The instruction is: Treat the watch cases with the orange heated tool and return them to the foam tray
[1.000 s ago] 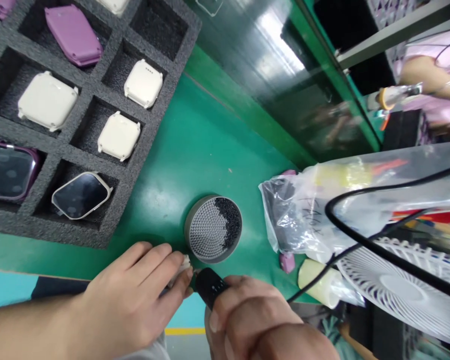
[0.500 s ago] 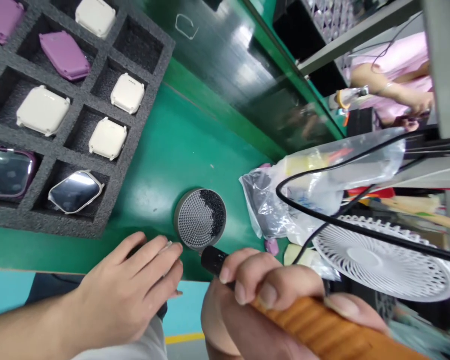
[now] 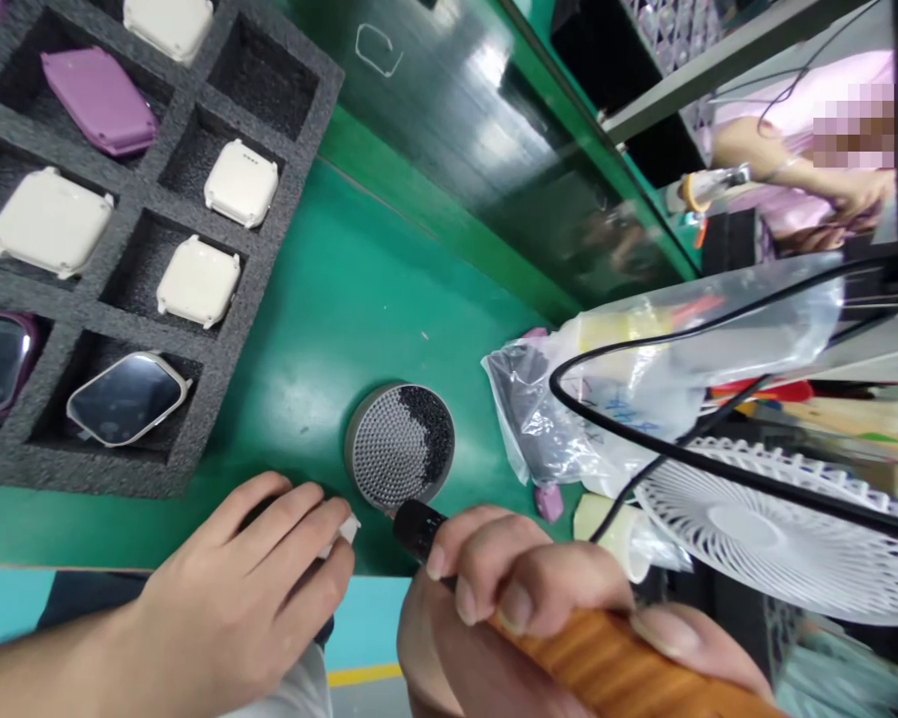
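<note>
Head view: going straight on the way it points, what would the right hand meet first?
The right hand: its black tool tip would probably reach the rim of the round grey dish first; depth is unclear.

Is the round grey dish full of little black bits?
No, only partly full. Black granules lie across one side of the round grey dish, and a dotted silvery surface shows on the other side.

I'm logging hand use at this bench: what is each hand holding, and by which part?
The right hand grips an orange ribbed tool handle behind its black tip. The left hand holds a small white piece at its fingertips, the held part hidden.
</note>
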`<state>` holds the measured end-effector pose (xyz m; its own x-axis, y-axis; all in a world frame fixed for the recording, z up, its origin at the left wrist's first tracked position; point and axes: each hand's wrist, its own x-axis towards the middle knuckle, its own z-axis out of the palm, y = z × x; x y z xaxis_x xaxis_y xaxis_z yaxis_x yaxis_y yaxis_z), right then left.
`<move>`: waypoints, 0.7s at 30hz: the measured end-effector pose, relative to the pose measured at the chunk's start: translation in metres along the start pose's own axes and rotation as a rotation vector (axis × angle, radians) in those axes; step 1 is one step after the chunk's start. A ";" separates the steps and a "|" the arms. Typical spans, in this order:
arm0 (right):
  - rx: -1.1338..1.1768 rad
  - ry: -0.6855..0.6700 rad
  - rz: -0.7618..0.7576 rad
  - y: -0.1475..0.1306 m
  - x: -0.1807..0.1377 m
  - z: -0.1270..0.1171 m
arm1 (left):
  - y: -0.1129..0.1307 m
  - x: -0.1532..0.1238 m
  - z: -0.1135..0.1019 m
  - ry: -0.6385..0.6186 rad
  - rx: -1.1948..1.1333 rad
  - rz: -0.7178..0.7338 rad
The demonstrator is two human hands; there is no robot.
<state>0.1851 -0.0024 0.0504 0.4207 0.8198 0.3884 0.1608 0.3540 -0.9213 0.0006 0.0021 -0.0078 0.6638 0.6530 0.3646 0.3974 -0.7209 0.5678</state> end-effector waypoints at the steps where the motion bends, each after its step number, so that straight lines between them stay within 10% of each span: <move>1: -0.005 0.008 0.011 0.000 0.001 -0.001 | 0.000 0.000 0.000 0.006 0.005 -0.003; 6: 0.076 -0.163 0.031 0.001 0.007 -0.005 | 0.001 0.000 0.002 0.032 0.025 -0.021; 15: 0.013 0.011 -0.006 -0.012 -0.005 -0.013 | 0.001 -0.001 0.004 -0.006 0.055 -0.024; 21: -0.087 -0.275 0.092 -0.014 0.002 -0.014 | 0.000 0.003 0.004 -0.005 0.051 -0.030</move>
<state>0.1963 -0.0119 0.0642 0.1812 0.9422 0.2819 0.2142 0.2419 -0.9463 0.0045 0.0033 -0.0096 0.6543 0.6735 0.3439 0.4488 -0.7118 0.5403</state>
